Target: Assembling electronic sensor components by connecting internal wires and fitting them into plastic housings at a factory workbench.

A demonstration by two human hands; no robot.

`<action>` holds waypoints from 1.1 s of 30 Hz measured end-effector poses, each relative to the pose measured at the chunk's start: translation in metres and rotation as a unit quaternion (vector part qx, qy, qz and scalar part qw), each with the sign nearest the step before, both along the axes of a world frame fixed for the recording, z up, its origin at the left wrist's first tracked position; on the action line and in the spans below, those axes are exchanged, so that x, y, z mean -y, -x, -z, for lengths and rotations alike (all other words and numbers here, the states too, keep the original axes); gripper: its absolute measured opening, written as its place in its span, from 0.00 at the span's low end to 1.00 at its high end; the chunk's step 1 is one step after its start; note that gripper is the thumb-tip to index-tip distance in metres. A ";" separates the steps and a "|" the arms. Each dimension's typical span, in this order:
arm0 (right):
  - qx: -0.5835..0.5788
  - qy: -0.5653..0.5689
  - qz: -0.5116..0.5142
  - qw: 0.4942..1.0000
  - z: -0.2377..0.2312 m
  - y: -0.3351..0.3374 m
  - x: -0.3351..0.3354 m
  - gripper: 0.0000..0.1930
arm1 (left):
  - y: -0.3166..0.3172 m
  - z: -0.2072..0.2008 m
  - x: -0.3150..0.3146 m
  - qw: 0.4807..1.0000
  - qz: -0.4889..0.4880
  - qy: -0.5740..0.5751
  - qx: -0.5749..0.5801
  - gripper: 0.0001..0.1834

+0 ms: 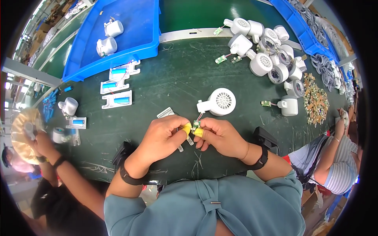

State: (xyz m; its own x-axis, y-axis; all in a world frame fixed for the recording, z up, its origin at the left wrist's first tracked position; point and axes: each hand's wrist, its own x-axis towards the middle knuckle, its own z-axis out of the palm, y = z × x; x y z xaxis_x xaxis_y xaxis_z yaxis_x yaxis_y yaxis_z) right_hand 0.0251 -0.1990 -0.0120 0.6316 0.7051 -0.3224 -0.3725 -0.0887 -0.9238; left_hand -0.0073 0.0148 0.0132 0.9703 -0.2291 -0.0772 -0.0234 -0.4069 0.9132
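Near the middle of the bench, a white round fan head point(215, 103) lies with its slotted grille up. Thin wires run from its neck to a small green circuit board point(197, 123) between my hands. My right hand point(223, 137) pinches the board, a yellow finger cot on its fingertip. Close against it, my left hand point(162, 137) is closed in a pinch, also with a yellow cot; what its fingertips grip is too small to make out. Partly hidden beneath my hands is a white plastic handle shell point(164, 113).
Left stand white shells with blue batteries point(119, 100) and a blue tray point(151, 51) holding two fan heads. Far right is a pile of fan heads point(261, 64), beside small circuit boards point(316, 100) and grey rings point(325, 70). Co-workers' hands point(44, 144) work on both sides.
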 end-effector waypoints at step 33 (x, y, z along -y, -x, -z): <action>0.441 0.138 0.144 0.875 0.015 0.022 -0.019 0.08 | 0.020 0.013 0.026 0.986 -0.069 -0.080 0.132 0.09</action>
